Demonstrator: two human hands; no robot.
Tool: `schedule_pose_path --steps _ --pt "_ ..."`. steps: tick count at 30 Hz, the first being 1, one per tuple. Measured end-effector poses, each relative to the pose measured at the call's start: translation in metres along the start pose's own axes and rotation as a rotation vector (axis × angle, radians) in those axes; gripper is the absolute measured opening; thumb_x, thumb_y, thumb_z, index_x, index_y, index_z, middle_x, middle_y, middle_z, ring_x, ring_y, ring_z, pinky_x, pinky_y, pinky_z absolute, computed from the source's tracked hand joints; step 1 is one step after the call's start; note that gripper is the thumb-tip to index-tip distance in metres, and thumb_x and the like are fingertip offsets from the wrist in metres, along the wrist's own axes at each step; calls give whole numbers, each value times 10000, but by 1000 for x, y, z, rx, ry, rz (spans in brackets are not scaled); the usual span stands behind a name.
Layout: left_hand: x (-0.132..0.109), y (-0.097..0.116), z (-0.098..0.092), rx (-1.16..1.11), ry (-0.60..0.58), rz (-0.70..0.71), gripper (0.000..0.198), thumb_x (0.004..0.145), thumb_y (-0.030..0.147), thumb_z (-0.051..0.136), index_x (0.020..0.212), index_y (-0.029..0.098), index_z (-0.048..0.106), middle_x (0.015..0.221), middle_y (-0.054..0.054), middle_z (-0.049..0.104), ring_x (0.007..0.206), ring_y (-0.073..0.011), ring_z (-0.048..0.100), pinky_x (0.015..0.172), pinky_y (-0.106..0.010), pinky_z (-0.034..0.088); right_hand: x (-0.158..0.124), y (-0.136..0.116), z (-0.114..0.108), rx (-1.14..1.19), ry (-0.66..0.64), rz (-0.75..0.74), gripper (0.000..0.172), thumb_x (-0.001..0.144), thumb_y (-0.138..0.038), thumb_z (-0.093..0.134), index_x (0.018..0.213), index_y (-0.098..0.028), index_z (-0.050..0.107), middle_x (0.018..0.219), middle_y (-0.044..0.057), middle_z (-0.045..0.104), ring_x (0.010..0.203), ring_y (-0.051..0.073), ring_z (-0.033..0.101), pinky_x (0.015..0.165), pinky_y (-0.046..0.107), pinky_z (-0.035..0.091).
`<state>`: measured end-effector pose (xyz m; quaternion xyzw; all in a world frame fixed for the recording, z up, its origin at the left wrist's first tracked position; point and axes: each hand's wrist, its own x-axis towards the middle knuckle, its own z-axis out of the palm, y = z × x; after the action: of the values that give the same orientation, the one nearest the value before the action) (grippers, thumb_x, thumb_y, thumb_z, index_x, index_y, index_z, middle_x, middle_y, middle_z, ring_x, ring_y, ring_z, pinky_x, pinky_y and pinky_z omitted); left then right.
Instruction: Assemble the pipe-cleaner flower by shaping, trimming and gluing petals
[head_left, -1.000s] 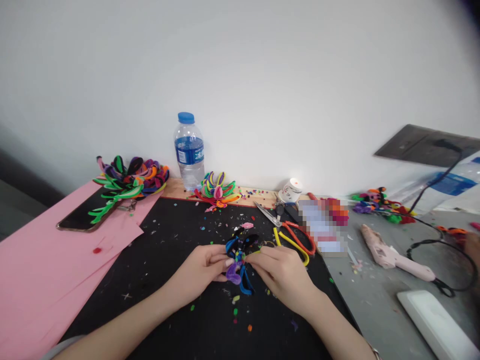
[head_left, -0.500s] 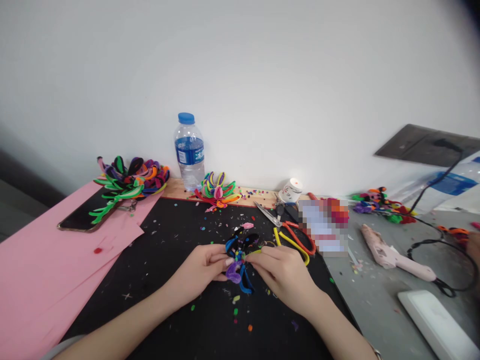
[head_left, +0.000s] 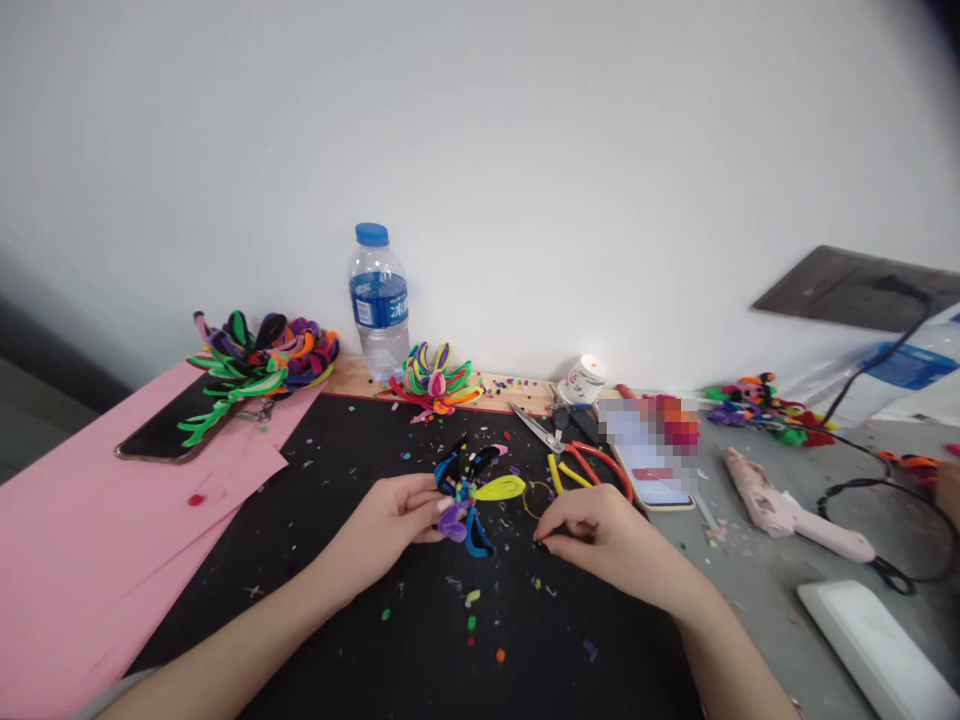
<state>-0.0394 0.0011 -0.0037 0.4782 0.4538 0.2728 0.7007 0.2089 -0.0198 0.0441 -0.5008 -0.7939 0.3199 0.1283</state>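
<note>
My left hand (head_left: 401, 515) pinches a pipe-cleaner flower (head_left: 465, 492) between thumb and fingers, above the black mat (head_left: 315, 620). Its loop petals are blue, black, purple and yellow, around a multicoloured centre. The yellow petal points right, toward my right hand (head_left: 592, 535), which is apart from the flower. Thumb and forefinger of that hand meet in a pinch; whether anything small is between the tips cannot be made out. Just beyond it lie a thin gold-coloured ring (head_left: 537, 498) and scissors (head_left: 581, 460) with red and yellow handles.
Pipe-cleaner bundles (head_left: 262, 360) lie over a phone (head_left: 161, 430) on pink paper (head_left: 90, 540). A water bottle (head_left: 380, 310) and a paper cup (head_left: 582, 380) stand by the wall. At right are another phone (head_left: 660, 480), a glue gun (head_left: 795, 520) with cable, and a white box-like object (head_left: 874, 640).
My right hand has let go of the flower and moved right, leaving the yellow petal in full view. My left hand has shifted slightly left with the flower.
</note>
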Motion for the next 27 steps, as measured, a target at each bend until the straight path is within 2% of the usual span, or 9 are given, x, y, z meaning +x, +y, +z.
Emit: schedule_pose_path --steps 3,6,10,15,18,20,22,27 --pt "1 1 -2 -8 16 8 213 737 343 577 853 165 594 831 -18 677 848 -171 609 757 -276 477 1 0 4 -14 -57 21 117 707 -148 547 745 -203 643 627 -32 532 525 68 401 488 177 290" --pt "1 2 -5 -17 26 18 236 739 350 575 898 175 593 860 -26 681 867 -176 606 763 -284 475 2 -1 8 -24 -50 16 21 682 -183 578 670 -175 562 574 -52 439 532 67 380 492 173 275" --pt "0 4 -7 -3 37 31 231 740 365 572 871 176 593 868 -26 678 896 -183 598 778 -287 469 3 3 11 -17 9 24 87 681 -98 497 664 -175 460 546 -77 340 495 55 316 469 167 247" --pt "-2 6 -6 -7 60 29 234 726 374 583 843 172 591 830 -21 675 878 -187 600 777 -298 471 5 3 16 2 75 -8 246 695 -43 446 862 -194 546 531 -83 296 467 62 306 466 171 257" --pt "-2 6 -7 -2 57 36 238 726 382 577 834 172 599 850 -26 678 881 -192 600 787 -309 466 6 -7 27 -1 40 -129 231 716 -57 477 844 -202 604 551 -71 401 487 64 365 500 173 302" --pt "-2 6 -7 8 60 36 237 725 389 575 818 173 602 866 -29 680 883 -196 600 780 -309 465 7 -14 35 5 -47 -231 220 726 -67 507 841 -208 631 659 -47 537 574 66 473 566 165 354" --pt "-2 6 -7 16 67 36 234 726 390 572 804 172 601 869 -32 681 883 -198 600 770 -302 466 7 -20 42 9 -122 -296 212 741 -84 532 872 -211 640 778 -31 612 688 74 546 645 161 387" --pt "-2 6 -7 3 52 41 223 737 381 566 796 168 592 883 -33 680 880 -193 602 774 -300 464 7 -22 48 -23 -175 -314 172 776 -139 548 900 -213 642 840 -25 654 765 83 588 704 167 410"
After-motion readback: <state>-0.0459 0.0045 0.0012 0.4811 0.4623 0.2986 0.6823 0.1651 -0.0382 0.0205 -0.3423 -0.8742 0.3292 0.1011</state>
